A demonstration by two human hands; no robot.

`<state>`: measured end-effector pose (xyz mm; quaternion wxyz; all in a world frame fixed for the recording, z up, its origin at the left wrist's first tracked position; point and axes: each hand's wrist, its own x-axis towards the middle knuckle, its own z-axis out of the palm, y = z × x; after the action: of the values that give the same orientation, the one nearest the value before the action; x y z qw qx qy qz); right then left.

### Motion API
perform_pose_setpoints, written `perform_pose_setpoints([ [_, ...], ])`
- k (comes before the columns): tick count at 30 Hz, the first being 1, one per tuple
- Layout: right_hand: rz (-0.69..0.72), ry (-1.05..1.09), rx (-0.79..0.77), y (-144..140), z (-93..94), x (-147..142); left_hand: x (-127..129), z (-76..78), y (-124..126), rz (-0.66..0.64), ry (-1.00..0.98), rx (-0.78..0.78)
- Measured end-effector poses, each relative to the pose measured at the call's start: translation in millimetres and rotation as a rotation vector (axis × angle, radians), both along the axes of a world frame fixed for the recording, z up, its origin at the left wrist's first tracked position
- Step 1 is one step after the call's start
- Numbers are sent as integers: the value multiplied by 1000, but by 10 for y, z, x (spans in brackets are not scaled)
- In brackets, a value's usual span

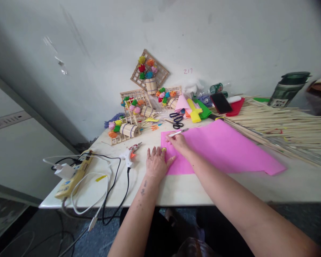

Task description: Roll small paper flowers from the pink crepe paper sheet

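A large pink sheet (219, 150), paper or felt, lies flat on the white table. My left hand (156, 162) rests with its fingers spread, partly on the sheet's left edge and partly on the tabletop. Close by its index finger sits a small yellowish piece with a dark outline (163, 150). Over the upper left corner of the sheet, my right hand (178, 142) is closed around a white pen (178, 133), whose one end points up to the right. The hand hides part of the sheet, and the pen's writing end is hard to make out.
A glue gun (128, 157) and a yellow power strip (75, 175) with tangled cables lie at left. Black-handled scissors (177, 120), lattice flower crafts (128, 130), a phone (220, 103), many thin wooden sticks (278, 125) and a dark green tumbler (287, 89) stand or lie behind.
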<state>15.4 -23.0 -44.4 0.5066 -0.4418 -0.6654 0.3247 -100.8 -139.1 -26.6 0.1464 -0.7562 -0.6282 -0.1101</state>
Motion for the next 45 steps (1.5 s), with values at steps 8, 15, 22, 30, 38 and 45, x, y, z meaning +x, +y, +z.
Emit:
perform_pose_setpoints([
  [8, -69, 68, -34, -32, 84, 30, 8, 5, -1, 6, -9, 0],
  [15, -51, -331, -68, -206, 215, 8, 36, 12, -25, 39, 10, -45],
  [22, -32, -591, 42, -309, 235, -77, 41, -1, -28, 71, 23, -102],
  [30, 16, -677, 49, -311, 200, -125, 46, -9, -30, 86, 8, -110],
  [38, 19, -707, 73, -331, 198, -132, 59, 22, -42, 95, 3, -182],
  [45, 5, -747, 66, -333, 208, -169, 53, 17, -63, 92, -11, -222],
])
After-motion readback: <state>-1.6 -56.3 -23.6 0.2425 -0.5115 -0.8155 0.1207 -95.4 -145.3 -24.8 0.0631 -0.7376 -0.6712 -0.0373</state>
